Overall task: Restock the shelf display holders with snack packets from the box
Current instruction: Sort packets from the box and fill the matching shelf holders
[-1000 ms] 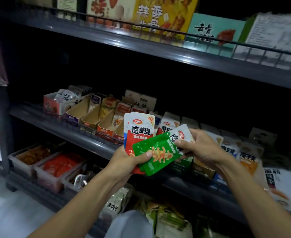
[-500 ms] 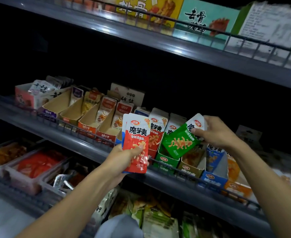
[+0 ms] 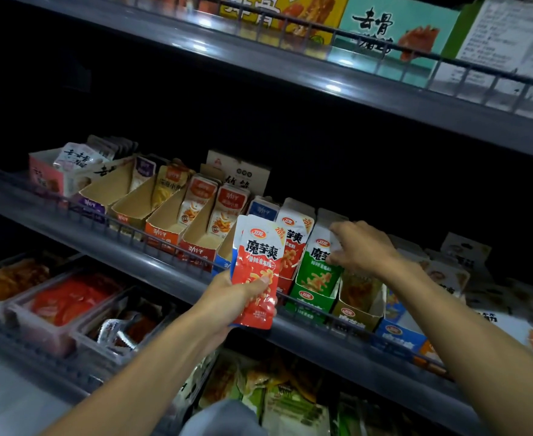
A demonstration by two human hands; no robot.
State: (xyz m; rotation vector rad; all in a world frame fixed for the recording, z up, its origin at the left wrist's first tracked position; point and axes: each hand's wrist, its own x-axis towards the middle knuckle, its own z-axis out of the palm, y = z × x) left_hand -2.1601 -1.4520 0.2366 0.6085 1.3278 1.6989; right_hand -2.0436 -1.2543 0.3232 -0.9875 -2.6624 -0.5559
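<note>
We seat the green packet [image 3: 317, 265] upright in the green holder [image 3: 310, 305], pressing its top edge back until it stands flush with the red ones beside it. Our right hand [image 3: 361, 248] rests on that packet's upper corner; whether its fingers pinch it or just push is hard to tell in this dim view. Our left hand [image 3: 238, 298] grips the red packets [image 3: 255, 265] near their lower end, held upright just in front of the shelf rail [image 3: 139, 234], left of the green holder.
</note>
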